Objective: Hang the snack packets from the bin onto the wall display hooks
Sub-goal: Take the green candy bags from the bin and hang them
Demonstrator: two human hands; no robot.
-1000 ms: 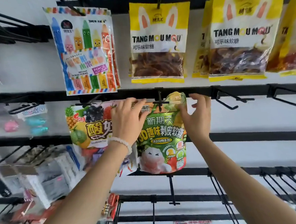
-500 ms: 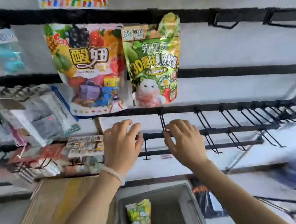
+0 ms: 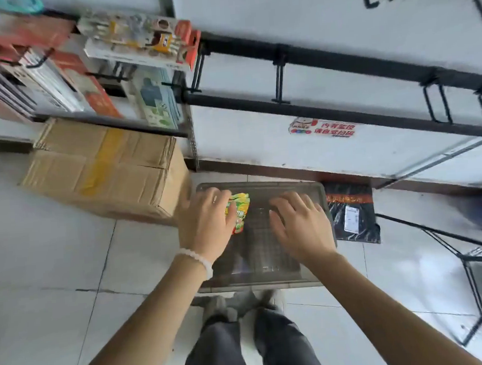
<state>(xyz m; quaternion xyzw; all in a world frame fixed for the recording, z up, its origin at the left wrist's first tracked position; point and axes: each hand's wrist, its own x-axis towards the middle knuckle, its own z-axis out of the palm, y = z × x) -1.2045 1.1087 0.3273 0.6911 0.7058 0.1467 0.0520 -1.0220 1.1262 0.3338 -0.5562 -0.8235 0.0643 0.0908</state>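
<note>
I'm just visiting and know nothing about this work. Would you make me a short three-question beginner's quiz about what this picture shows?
1. True or false: the green snack packet lies inside the grey bin on the floor.
2. Which hand is nearest the packet? A. the left hand B. the right hand C. neither, both are up at the wall hooks
3. Fill in: to the left of the bin stands a taped ____ box.

Key
1. True. It lies in the bin's far left part.
2. A. The left hand is over the packet's left edge; whether it grips yet is unclear. The right hand is spread over the bin, holding nothing.
3. Cardboard.
</note>
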